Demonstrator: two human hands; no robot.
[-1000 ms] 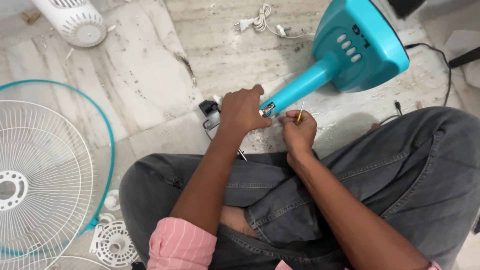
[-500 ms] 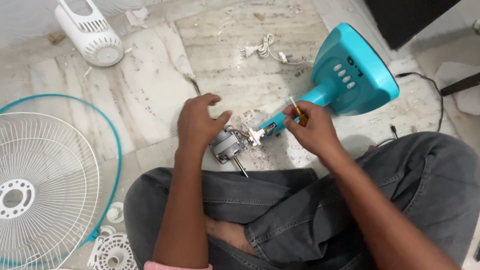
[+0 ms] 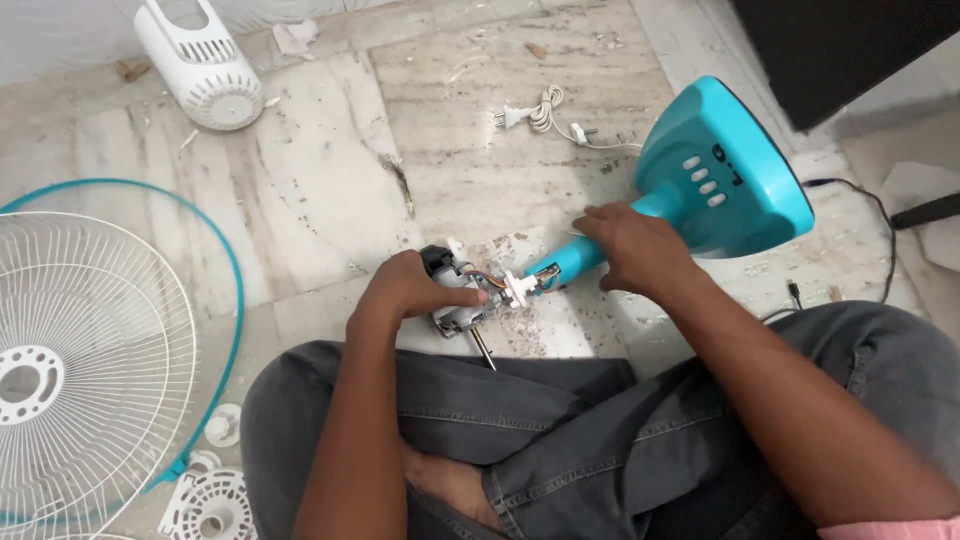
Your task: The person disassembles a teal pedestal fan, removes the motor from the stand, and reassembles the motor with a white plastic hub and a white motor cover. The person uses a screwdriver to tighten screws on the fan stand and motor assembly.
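I sit cross-legged on a marble floor. My left hand [image 3: 405, 290] grips a small bare fan motor [image 3: 455, 300] with coloured wires and a metal shaft pointing toward my knee. A white joint piece [image 3: 517, 288] links the motor to the turquoise neck [image 3: 565, 262] of a fan stand. My right hand [image 3: 635, 250] is wrapped around that neck, just below the round turquoise base [image 3: 725, 175] with its row of white buttons. The base lies tipped on its side on the floor.
A white wire fan guard with a turquoise rim [image 3: 90, 350] lies at the left. A white motor cover [image 3: 205, 65] rests at the top left. A white plug and coiled cord [image 3: 540, 112] lie beyond the base. Small white plastic parts [image 3: 205, 500] sit by my left knee.
My right hand moved from the motor joint, where it held a thin tool, up onto the turquoise neck. My left hand closed on the motor. The view has shifted.
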